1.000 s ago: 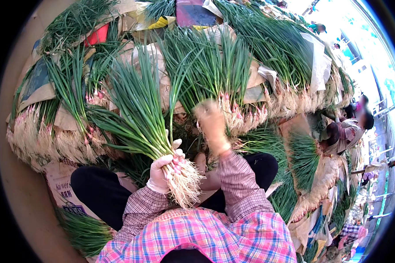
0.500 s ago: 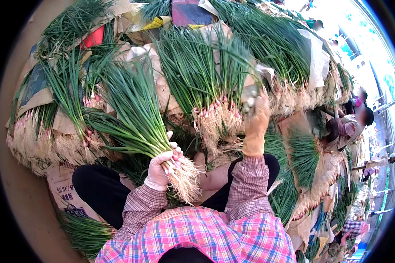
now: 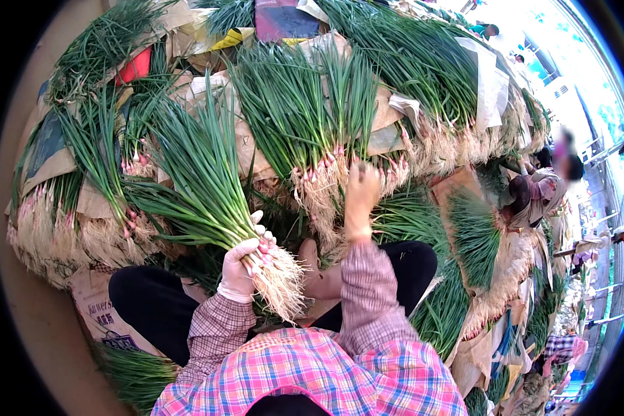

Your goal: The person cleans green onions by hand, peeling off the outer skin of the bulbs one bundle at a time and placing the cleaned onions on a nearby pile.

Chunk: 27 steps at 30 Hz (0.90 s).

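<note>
Gathering scallions is, as we judge it, the step in hand; the heap (image 3: 423, 90) of tied green bundles fills the far half of the view, laid in rows on brown paper (image 3: 208, 104), long flat-green leaves fanning away and pale, stringy roots hanging toward us; our bunch (image 3: 208, 194) lies across the left of our lap, leaves pointing up and left, pinkish-white bulbs just above a dry, tangled root tuft; our left hand (image 3: 241, 267), in a light glove, has its grip clamped around the bunch at the bulbs; our right hand (image 3: 360, 197) reaches up to the roots of the nearest heap bundle, its grip blurred, so we cannot tell whether it is closed on stalks; the next move, we think, calls for pinching a few stalks cleanly at the bulbs without tearing the soft leaves.
</note>
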Each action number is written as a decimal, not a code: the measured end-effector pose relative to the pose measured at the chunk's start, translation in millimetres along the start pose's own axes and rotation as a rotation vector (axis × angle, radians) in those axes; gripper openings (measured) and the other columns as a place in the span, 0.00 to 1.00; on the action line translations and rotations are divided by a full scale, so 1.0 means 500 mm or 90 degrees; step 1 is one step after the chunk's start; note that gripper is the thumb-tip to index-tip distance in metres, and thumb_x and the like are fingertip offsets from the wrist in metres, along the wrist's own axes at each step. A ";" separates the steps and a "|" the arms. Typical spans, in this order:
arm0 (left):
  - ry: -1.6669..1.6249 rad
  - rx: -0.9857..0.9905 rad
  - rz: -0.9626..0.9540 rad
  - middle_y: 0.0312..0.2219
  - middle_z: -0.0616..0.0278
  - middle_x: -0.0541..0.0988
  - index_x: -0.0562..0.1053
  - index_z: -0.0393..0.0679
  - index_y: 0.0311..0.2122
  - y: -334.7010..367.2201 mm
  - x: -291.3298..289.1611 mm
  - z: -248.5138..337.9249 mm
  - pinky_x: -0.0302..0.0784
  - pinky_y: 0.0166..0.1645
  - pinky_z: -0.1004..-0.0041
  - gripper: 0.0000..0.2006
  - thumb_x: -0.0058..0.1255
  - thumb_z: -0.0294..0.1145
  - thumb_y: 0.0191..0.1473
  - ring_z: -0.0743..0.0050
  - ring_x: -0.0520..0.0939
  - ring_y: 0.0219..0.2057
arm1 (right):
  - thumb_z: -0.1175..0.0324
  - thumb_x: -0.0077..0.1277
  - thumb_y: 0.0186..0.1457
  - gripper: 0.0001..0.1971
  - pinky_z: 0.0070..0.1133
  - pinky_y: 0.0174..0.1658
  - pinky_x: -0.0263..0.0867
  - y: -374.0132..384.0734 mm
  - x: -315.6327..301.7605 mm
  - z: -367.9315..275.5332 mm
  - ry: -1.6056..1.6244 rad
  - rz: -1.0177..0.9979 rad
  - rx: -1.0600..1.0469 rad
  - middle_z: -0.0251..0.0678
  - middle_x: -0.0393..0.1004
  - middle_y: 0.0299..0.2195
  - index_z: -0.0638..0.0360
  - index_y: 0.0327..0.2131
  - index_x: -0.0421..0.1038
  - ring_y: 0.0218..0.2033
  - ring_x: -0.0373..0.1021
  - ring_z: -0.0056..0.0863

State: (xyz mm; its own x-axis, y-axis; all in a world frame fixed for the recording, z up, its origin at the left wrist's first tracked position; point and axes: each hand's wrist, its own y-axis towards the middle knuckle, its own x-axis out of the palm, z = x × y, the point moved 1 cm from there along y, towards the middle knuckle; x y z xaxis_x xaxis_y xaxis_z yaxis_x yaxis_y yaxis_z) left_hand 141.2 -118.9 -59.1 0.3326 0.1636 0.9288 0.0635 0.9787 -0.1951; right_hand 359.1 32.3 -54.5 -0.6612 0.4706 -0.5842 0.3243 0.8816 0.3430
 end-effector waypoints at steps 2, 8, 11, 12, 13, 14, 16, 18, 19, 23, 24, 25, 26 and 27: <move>-0.007 -0.016 -0.036 0.33 0.61 0.72 0.62 0.37 0.50 0.004 -0.001 -0.002 0.68 0.48 0.65 0.27 0.51 0.21 0.40 0.66 0.73 0.39 | 0.60 0.44 0.54 0.14 0.29 0.36 0.63 0.083 0.014 -0.033 -0.115 -0.083 0.002 0.41 0.69 0.29 0.63 0.33 0.69 0.30 0.66 0.33; -0.025 -0.022 0.000 0.38 0.55 0.72 0.65 0.37 0.45 0.005 -0.001 -0.006 0.62 0.57 0.63 0.21 0.47 0.19 0.40 0.58 0.70 0.48 | 0.60 0.48 0.48 0.14 0.28 0.30 0.63 0.063 0.049 -0.034 0.082 -0.184 0.029 0.41 0.71 0.21 0.64 0.25 0.70 0.24 0.69 0.32; -0.011 -0.088 0.022 0.38 0.48 0.72 0.65 0.36 0.44 0.009 0.004 -0.020 0.66 0.54 0.61 0.19 0.46 0.19 0.41 0.54 0.72 0.46 | 0.62 0.56 0.45 0.12 0.21 0.31 0.63 -0.149 -0.015 -0.131 0.413 -0.466 0.367 0.35 0.70 0.24 0.61 0.29 0.70 0.27 0.67 0.20; 0.075 -0.128 0.033 0.36 0.48 0.73 0.65 0.37 0.44 0.013 -0.014 -0.024 0.69 0.49 0.62 0.19 0.46 0.20 0.41 0.56 0.74 0.42 | 0.60 0.57 0.46 0.17 0.18 0.30 0.62 -0.204 0.047 -0.057 0.251 -0.351 -0.005 0.34 0.71 0.26 0.61 0.34 0.68 0.25 0.66 0.19; 0.162 -0.158 0.061 0.34 0.48 0.73 0.65 0.37 0.44 0.007 -0.050 -0.019 0.73 0.44 0.63 0.19 0.46 0.20 0.42 0.57 0.75 0.37 | 0.58 0.57 0.47 0.22 0.18 0.28 0.60 -0.237 0.076 -0.051 0.382 -0.445 0.185 0.34 0.73 0.29 0.62 0.41 0.66 0.22 0.63 0.20; 0.113 -0.122 0.109 0.32 0.49 0.73 0.65 0.37 0.43 0.000 -0.026 -0.019 0.75 0.35 0.67 0.19 0.46 0.21 0.42 0.61 0.76 0.30 | 0.60 0.55 0.48 0.22 0.16 0.26 0.59 -0.229 0.087 -0.069 0.468 -0.517 0.304 0.33 0.73 0.29 0.62 0.43 0.65 0.21 0.62 0.19; 0.099 -0.128 0.089 0.34 0.50 0.73 0.65 0.36 0.43 -0.012 -0.024 -0.010 0.75 0.34 0.69 0.19 0.46 0.21 0.41 0.64 0.75 0.33 | 0.64 0.52 0.51 0.21 0.12 0.22 0.55 -0.183 0.108 -0.088 0.648 -0.649 0.448 0.31 0.74 0.28 0.62 0.47 0.63 0.20 0.61 0.14; 0.083 -0.127 0.070 0.39 0.51 0.72 0.65 0.36 0.43 -0.009 -0.011 -0.008 0.75 0.34 0.69 0.19 0.46 0.20 0.41 0.64 0.74 0.35 | 0.70 0.47 0.54 0.18 0.06 0.19 0.51 -0.143 0.119 -0.095 0.743 -0.717 0.444 0.27 0.74 0.26 0.62 0.49 0.61 0.18 0.59 0.07; 0.070 -0.140 0.058 0.41 0.51 0.72 0.65 0.36 0.43 -0.011 -0.005 -0.006 0.75 0.34 0.68 0.19 0.45 0.20 0.41 0.64 0.74 0.35 | 0.70 0.47 0.54 0.20 0.07 0.19 0.53 -0.139 0.114 -0.097 0.765 -0.748 0.403 0.25 0.73 0.25 0.60 0.51 0.61 0.18 0.60 0.08; 0.099 -0.130 0.059 0.42 0.50 0.72 0.65 0.36 0.44 -0.011 -0.017 -0.004 0.74 0.40 0.67 0.20 0.46 0.21 0.40 0.62 0.75 0.37 | 0.72 0.46 0.55 0.21 0.07 0.20 0.57 -0.181 0.087 -0.139 0.657 -0.659 0.325 0.25 0.69 0.25 0.58 0.53 0.58 0.19 0.61 0.09; 0.111 -0.124 0.039 0.40 0.49 0.72 0.65 0.36 0.44 -0.010 -0.023 -0.003 0.73 0.43 0.65 0.21 0.47 0.21 0.40 0.62 0.75 0.36 | 0.71 0.46 0.55 0.22 0.07 0.20 0.57 -0.183 0.089 -0.142 0.683 -0.679 0.300 0.25 0.69 0.26 0.58 0.53 0.57 0.19 0.61 0.09; 0.107 -0.115 0.037 0.39 0.49 0.72 0.65 0.35 0.44 -0.010 -0.028 -0.005 0.74 0.40 0.67 0.21 0.47 0.21 0.40 0.62 0.75 0.36 | 0.71 0.47 0.55 0.22 0.07 0.21 0.57 -0.180 0.089 -0.146 0.709 -0.696 0.275 0.25 0.69 0.27 0.59 0.53 0.57 0.19 0.61 0.09; 0.102 -0.129 0.022 0.39 0.50 0.72 0.65 0.35 0.44 -0.010 -0.032 -0.001 0.75 0.38 0.68 0.21 0.47 0.21 0.40 0.63 0.75 0.36 | 0.71 0.47 0.54 0.23 0.06 0.20 0.56 -0.172 0.072 -0.175 0.708 -0.691 0.343 0.25 0.69 0.28 0.59 0.54 0.56 0.19 0.61 0.08; 0.097 -0.145 0.008 0.39 0.50 0.72 0.65 0.35 0.44 -0.011 -0.033 0.005 0.75 0.36 0.70 0.21 0.47 0.21 0.40 0.64 0.75 0.36 | 0.70 0.49 0.54 0.18 0.07 0.20 0.56 -0.174 0.108 -0.133 0.762 -0.663 0.433 0.25 0.69 0.26 0.61 0.48 0.63 0.19 0.60 0.08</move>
State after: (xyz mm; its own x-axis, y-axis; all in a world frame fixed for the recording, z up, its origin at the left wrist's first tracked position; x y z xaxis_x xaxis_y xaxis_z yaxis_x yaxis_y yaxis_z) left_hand 133.2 -126.8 -72.7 0.4711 0.1374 0.8713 0.2637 0.9207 -0.2877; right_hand 250.2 -21.3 -67.0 -0.7559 -0.2715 0.5958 -0.5366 0.7782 -0.3263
